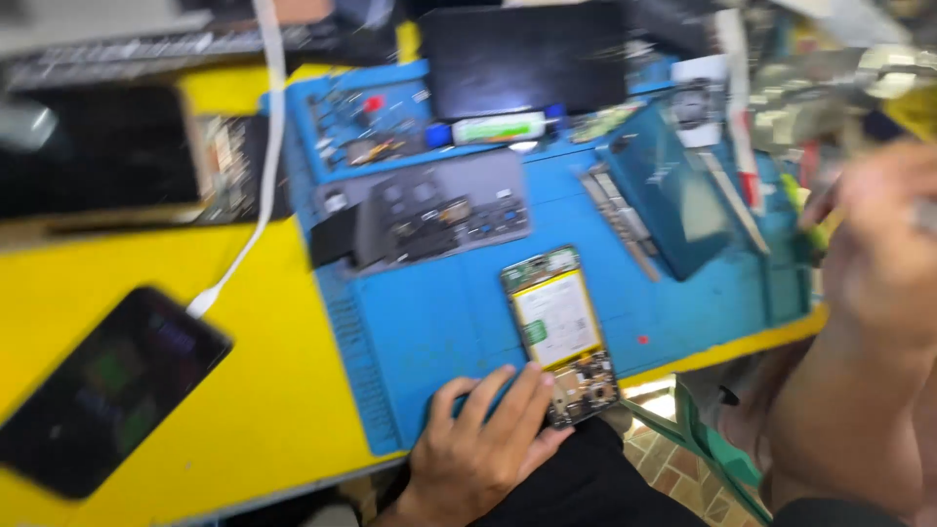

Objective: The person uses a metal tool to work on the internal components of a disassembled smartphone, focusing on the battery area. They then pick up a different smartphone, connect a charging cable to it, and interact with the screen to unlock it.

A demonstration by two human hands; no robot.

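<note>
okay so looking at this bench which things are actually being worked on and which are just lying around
In hand:
- opened phone, back off, battery and boards showing
- left hand, steadying its lower end
- right hand, raised and blurred

Lying about:
- grey back cover
- dark phone on a white cable
- blue mat

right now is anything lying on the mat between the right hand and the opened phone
Nothing visible does. The right hand, blurred and raised at the mat's right edge, is separated from the opened phone only by bare blue mat. The teal tray lies further back. The left hand already touches the phone's lower end.
</note>
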